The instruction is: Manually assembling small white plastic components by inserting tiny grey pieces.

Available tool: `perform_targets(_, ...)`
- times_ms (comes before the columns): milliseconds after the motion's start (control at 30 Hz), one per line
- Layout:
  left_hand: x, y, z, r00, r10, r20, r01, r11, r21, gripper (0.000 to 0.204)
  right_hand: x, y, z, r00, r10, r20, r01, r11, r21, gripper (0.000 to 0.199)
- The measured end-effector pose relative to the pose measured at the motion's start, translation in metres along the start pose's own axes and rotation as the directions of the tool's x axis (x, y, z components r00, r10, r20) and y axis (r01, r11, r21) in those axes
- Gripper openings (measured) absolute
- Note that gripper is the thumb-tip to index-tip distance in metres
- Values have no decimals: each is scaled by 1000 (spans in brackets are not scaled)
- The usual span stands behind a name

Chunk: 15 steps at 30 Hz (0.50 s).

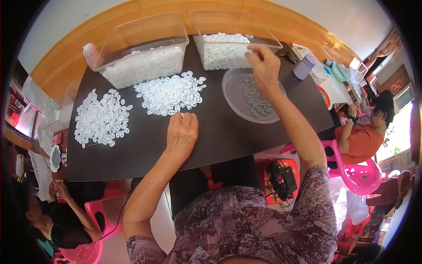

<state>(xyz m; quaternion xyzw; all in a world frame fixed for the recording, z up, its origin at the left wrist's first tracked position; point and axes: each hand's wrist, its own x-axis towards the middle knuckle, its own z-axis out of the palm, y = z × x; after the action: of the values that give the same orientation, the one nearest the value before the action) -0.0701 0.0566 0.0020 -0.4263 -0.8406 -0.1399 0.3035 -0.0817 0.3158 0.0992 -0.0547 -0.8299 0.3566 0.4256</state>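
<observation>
Curling beside piled white oval pieces (pixel 169 94), the left hand (pixel 182 134) hides any grip; the right hand (pixel 266 70), fingers bent, grip unclear, hovers near the round tray (pixel 232 90), seemingly placed within reach.

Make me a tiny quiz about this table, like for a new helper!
1. How many loose piles of white pieces lie directly on the dark table?
2. True or false: the wearer's right hand is nearer the round clear tray than the left hand is.
3. The small pieces in the tray are: a) red, b) grey, c) yellow.

Key: 1. Two. 2. True. 3. b.
</observation>
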Motion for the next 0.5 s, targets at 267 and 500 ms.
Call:
perform_targets(267, -5, 0, 4, 999, 51, 17, -47, 980, -191, 19, 92, 56, 20, 879, -474, 52, 435, 752, -495, 12)
perform_targets(500, -12, -6, -1, 970, -241, -4, 215, 874, -436, 25, 76, 55, 32, 880, -472, 54, 403, 680, -613, 16)
